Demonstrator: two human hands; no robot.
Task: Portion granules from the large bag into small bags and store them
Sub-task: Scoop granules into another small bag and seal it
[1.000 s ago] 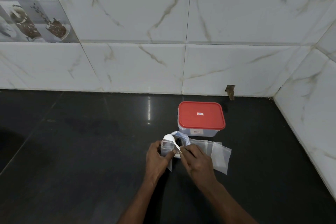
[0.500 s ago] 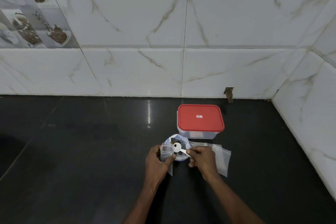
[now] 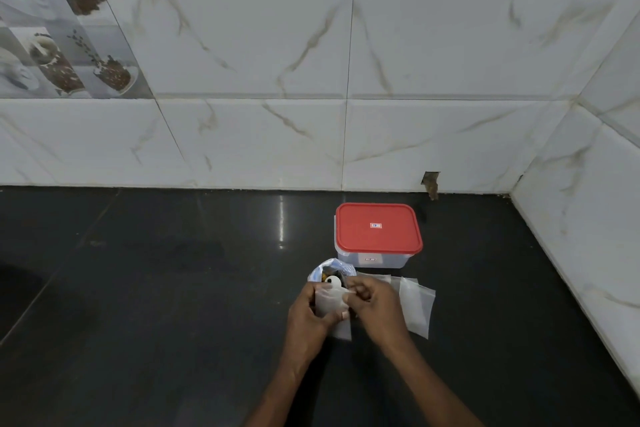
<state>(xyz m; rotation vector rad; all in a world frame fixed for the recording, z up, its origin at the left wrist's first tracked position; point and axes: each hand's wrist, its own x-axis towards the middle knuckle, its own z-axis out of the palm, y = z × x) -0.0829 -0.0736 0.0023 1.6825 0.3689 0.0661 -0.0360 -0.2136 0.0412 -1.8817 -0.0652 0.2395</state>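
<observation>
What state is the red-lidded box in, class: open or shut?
Shut: the red lid sits flat on the clear box, covering its whole top, with no gap visible.

Marble-tiled walls [image 3: 415, 45], glossy black counter [image 3: 138, 288]

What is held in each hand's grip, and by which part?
The left grip holds the small clear bag round its side, below its mouth; the right grip pinches the white spoon by its handle.
</observation>
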